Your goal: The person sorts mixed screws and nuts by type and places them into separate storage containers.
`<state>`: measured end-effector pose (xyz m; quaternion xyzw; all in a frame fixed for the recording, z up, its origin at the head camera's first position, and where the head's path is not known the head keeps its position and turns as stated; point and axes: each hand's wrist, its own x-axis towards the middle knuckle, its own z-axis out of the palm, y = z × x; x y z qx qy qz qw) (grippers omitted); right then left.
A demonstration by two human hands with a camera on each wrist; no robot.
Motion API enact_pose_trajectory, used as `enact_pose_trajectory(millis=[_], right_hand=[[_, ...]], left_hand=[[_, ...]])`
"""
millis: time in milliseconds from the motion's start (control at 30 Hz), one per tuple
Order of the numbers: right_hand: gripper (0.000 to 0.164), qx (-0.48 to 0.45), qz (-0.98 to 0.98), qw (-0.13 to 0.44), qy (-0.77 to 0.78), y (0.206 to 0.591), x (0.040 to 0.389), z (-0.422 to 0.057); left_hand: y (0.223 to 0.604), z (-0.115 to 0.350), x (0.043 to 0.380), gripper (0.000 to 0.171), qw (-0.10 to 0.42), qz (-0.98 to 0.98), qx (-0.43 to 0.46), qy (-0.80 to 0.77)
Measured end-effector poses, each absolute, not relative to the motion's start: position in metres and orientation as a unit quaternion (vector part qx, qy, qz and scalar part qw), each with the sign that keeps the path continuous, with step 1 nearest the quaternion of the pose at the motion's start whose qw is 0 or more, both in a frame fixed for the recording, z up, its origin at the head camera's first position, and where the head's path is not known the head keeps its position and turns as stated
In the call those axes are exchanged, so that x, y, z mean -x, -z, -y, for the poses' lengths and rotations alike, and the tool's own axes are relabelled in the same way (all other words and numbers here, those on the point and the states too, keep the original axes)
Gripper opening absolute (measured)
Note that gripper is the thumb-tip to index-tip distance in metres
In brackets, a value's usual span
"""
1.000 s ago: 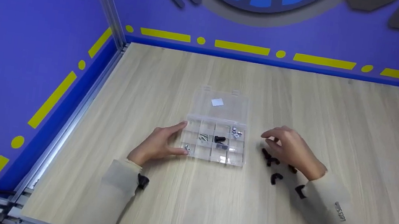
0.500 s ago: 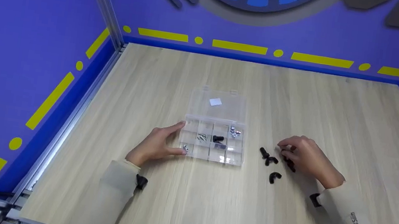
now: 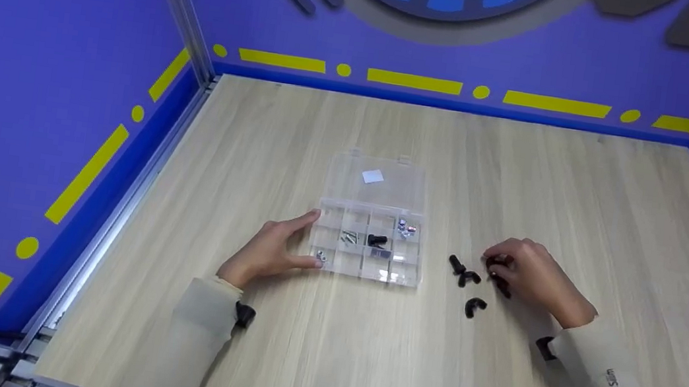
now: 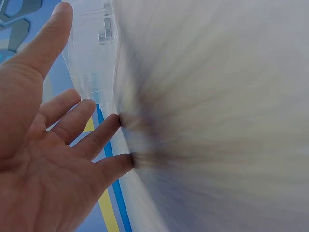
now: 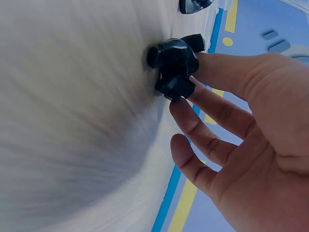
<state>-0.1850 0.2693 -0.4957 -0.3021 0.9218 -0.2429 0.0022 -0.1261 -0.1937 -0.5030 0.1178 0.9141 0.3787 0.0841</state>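
A clear plastic compartment box (image 3: 347,264) lies with its lid raised back. My left hand (image 3: 270,250) rests at its left side, thumb at the near corner and index finger farther up, fingers extended. To the right of the box, my right hand (image 3: 530,274) pinches a black elbow fitting (image 5: 176,55) between thumb and index finger, low over the table. Another black piece lies close under that hand, partly hidden. Several loose black elbow fittings (image 3: 474,307) lie between the right hand and the box. One compartment holds black fittings (image 3: 378,240).
Silver screws (image 3: 349,238) occupy a middle compartment. Small shiny metal parts (image 3: 405,229) sit at the far right, and more small metal parts (image 3: 321,256) at the near left. A white label (image 3: 373,176) is on the lid. Blue panels (image 3: 430,51) bound the wooden table (image 3: 362,362).
My right hand has moved right and nearer me, from beside the box to the black fittings, and its thumb and index finger have closed on one. My left hand has stayed at the box.
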Motion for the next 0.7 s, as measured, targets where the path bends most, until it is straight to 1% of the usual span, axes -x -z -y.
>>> enact_pose_trajectory(millis=[200, 333, 567, 633, 700], right_hand=[[0.019, 0.306, -0.926, 0.022, 0.22, 0.491, 0.186, -0.268], [0.017, 0.309, -0.929, 0.047, 0.199, 0.486, 0.189, -0.266], [0.013, 0.306, -0.924, 0.101, 0.207, 0.47, 0.192, -0.255], [0.013, 0.312, -0.92, 0.101, 0.216, 0.466, 0.193, -0.249], [0.016, 0.326, -0.916, 0.087, 0.218, 0.462, 0.194, -0.242]], left_hand=[[0.504, 0.194, 0.126, 0.097, 0.081, -0.915, -0.12, -0.377], [0.503, 0.194, 0.127, 0.096, 0.084, -0.915, -0.125, -0.374], [0.503, 0.195, 0.127, 0.095, 0.068, -0.914, -0.144, -0.372], [0.503, 0.195, 0.127, 0.095, 0.071, -0.916, -0.139, -0.37], [0.504, 0.195, 0.127, 0.095, 0.075, -0.917, -0.135, -0.369]])
